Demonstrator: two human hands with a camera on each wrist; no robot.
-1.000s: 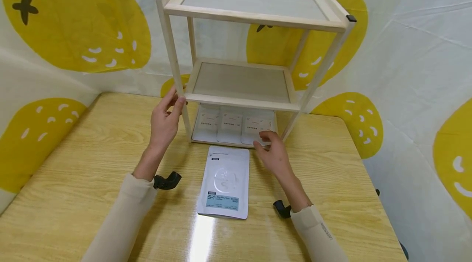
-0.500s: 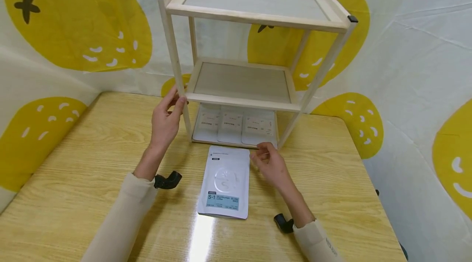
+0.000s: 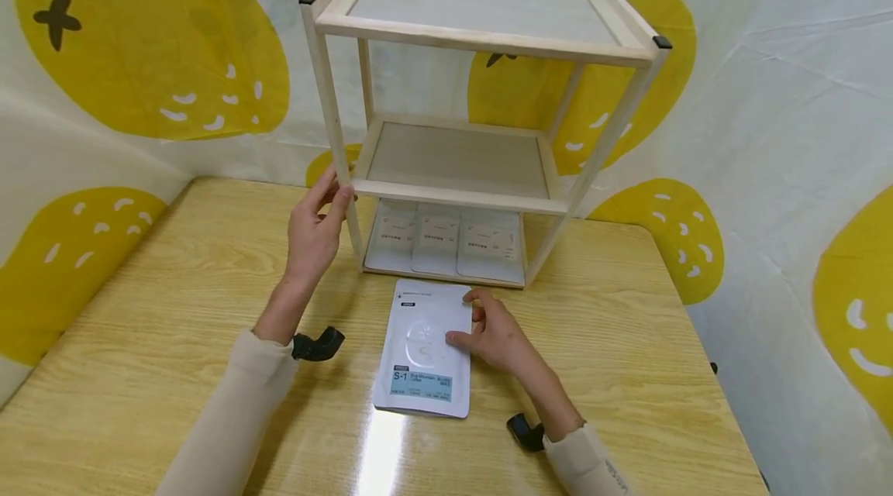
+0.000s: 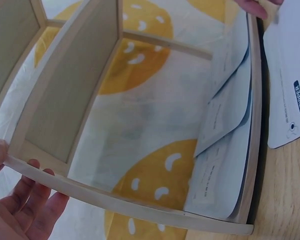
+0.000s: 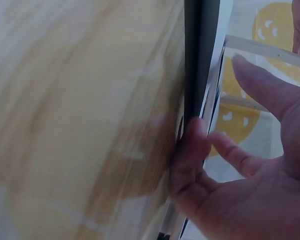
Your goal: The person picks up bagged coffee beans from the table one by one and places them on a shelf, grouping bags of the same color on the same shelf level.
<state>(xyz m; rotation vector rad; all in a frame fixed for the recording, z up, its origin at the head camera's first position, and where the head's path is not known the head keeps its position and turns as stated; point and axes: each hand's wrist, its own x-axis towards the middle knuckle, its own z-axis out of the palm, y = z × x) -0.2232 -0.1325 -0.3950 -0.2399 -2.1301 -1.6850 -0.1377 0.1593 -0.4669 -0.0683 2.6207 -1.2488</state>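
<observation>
My left hand (image 3: 312, 236) holds the left front post of a pale wooden shelf rack (image 3: 322, 85). In the left wrist view its thumb lies on one side of the post and the fingers curl behind. A white coffee pouch (image 3: 425, 333) with a blue "S-1" label lies flat on the table before the rack. My right hand (image 3: 501, 335) is at the pouch's right edge, thumb spread over its face. In the right wrist view those fingertips (image 5: 195, 132) are right at the edge, with the thumb apart from the face. Three white pouches (image 3: 436, 244) overlap on the bottom shelf.
The wooden table (image 3: 614, 341) extends to both sides of the rack. A middle shelf (image 3: 456, 159) and a top shelf (image 3: 481, 8) sit above the pouches. A white cloth with yellow fruit prints (image 3: 760, 132) hangs behind and at the sides.
My right hand has moved from the bottom shelf's right front down and toward me, to the right edge of the loose pouch. The left hand stays on the post.
</observation>
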